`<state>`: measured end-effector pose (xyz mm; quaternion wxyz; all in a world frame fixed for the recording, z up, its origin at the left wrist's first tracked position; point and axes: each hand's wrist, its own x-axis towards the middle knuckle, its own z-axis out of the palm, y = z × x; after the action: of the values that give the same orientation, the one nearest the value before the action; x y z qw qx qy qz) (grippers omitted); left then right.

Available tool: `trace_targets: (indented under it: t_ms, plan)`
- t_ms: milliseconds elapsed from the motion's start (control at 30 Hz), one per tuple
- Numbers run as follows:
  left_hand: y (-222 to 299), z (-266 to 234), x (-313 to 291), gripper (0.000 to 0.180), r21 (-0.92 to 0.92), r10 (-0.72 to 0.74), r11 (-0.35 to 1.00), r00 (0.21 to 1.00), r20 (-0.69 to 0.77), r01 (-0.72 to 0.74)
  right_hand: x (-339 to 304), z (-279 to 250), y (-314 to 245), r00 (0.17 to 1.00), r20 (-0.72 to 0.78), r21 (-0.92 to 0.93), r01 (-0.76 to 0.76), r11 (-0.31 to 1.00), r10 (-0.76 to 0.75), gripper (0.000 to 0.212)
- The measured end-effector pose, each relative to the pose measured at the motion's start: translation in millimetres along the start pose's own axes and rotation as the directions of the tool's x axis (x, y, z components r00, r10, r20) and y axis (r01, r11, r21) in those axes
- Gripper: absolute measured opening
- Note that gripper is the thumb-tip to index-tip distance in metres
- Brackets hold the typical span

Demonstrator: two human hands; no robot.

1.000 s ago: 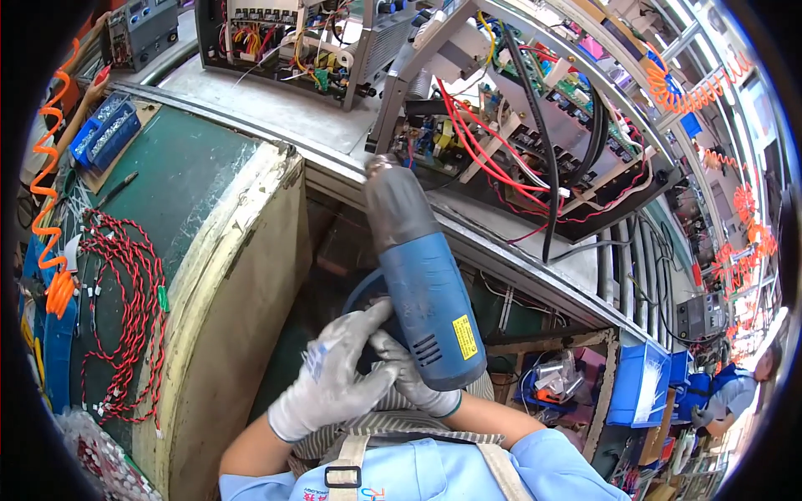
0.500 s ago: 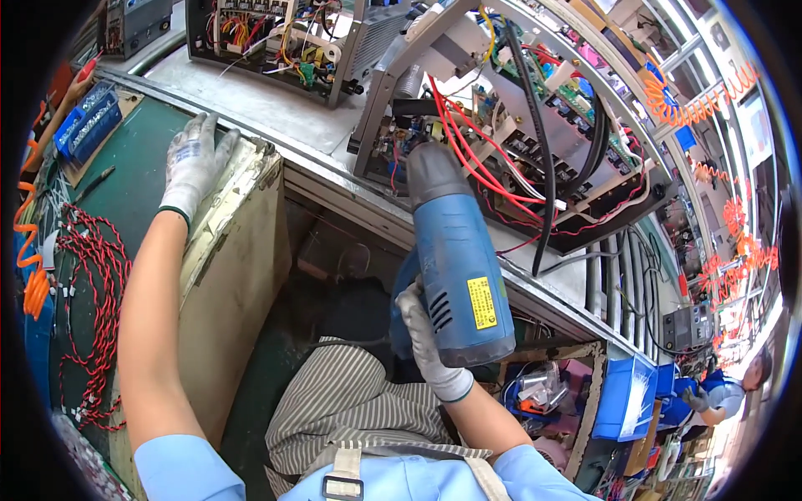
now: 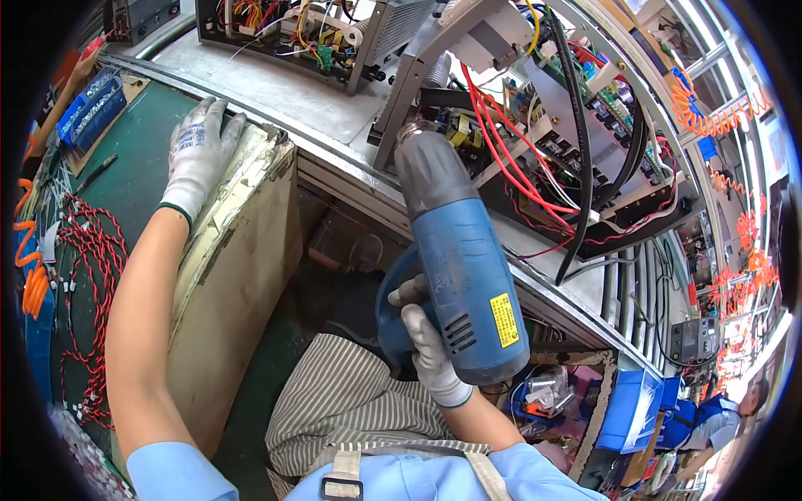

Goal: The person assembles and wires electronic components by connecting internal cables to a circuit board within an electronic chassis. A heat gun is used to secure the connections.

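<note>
The first table is on the left. On it, wires lie near and a bin sits farther back. The left grip is on its far right corner. The heat gun is in the right grip. Behind it, an open machine stands on the second table, with another machine to its left and rollers to its right.

Matt plastic heat gun (metal nozzle)
</note>
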<state>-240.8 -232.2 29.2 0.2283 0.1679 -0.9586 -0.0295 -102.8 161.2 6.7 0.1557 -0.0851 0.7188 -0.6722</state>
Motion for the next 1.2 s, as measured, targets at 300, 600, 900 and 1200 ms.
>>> trace_targets:
  t_ms: [300, 600, 900, 1200]
  plan:
    - [145.0, -108.2, -197.7, 0.033, -0.939, 0.697, 0.296, 0.712, 0.088, -0.173, -31.4, 7.3, -8.1, 0.967, -0.197, 0.152, 0.192, 0.97, -0.161, 0.054]
    - [157.1, -106.3, -213.3, 0.025, -0.87, 0.737, 0.133, 0.539, 0.407, 0.475, -53.0, 10.0, -3.7, 0.983, -0.169, 0.428, 0.134, 0.894, -0.066, 0.059]
    - [168.2, -106.9, -178.3, 0.017, -0.993, 0.728, 0.08, 0.675, 0.119, 0.089, -32.5, -20.7, -9.6, 0.999, -0.038, 0.447, 0.035, 0.894, -0.02, 0.056]
    - [23.2, 11.2, 1.8, 0.058, -0.039, 0.161, 0.984, 0.955, -0.25, -0.176, -32.6, -45.4, -18.9, 0.996, 0.086, 0.799, -0.078, 0.596, 0.015, 0.055]
